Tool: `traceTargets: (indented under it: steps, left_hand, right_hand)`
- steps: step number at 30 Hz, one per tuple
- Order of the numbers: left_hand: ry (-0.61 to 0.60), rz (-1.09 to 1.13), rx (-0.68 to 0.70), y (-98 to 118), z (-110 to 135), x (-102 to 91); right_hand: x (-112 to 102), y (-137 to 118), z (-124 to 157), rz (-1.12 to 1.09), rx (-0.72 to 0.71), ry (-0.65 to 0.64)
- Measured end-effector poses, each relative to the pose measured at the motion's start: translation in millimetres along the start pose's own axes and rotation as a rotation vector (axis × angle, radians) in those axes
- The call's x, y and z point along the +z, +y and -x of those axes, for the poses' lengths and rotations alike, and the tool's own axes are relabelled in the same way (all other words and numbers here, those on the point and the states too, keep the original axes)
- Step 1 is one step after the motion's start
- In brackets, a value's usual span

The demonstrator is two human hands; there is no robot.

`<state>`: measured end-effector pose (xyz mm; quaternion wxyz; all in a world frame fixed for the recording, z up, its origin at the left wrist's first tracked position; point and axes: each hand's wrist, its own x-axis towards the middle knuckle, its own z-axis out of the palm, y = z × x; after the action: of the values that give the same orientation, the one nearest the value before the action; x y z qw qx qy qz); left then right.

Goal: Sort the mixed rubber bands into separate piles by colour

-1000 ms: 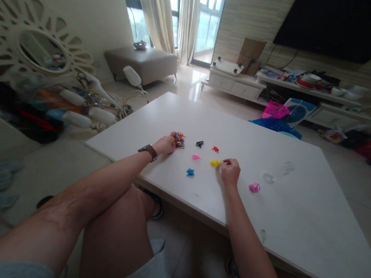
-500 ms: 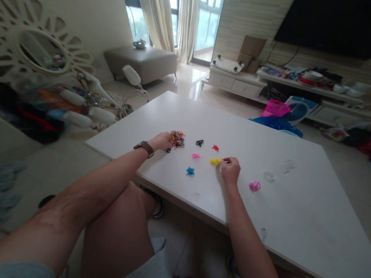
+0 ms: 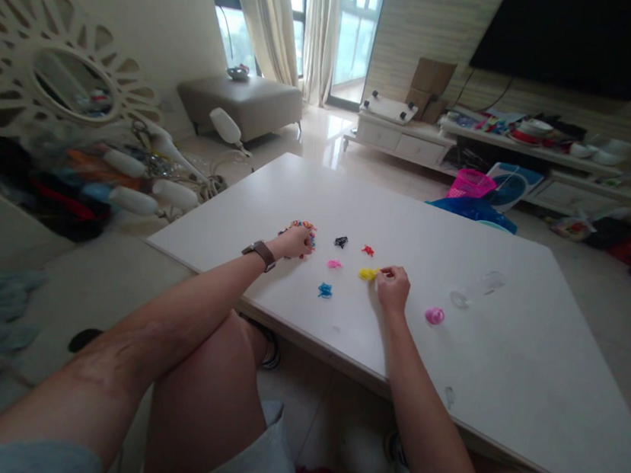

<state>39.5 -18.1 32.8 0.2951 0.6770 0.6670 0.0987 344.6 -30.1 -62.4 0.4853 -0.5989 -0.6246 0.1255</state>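
Five one-colour bunches seem sorted, yellow bunch by the fingertips of the right hand, a mixed pile is left under the left hand, and neither grip can be told.

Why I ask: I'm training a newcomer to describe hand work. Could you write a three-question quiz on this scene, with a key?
1. Which pile does the left hand partly cover?
a) the red pile
b) the mixed-colour pile
c) the blue pile

2. True or false: the small pink pile lies nearer the person than the black pile.

3. Fill in: the fingers of the right hand are at the ____.

Key: 1. b; 2. true; 3. yellow pile.
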Motion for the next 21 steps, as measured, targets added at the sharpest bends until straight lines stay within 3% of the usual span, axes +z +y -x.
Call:
traceTargets:
  steps: [4, 11, 21]
  left_hand:
    - [0.01, -0.018, 0.084, 13, -8, 12.7]
    - [-0.039, 0.047, 0.074, 30, -12, 22.7]
    - [-0.075, 0.104, 0.137, 31, -19, 30.6]
  right_hand:
    - [0, -1, 0, -0.004, 0.0, -0.001]
    - [0, -3, 1, 0.006, 0.013, -0.003]
    - [1, -5, 1, 0.014, 0.027, -0.011]
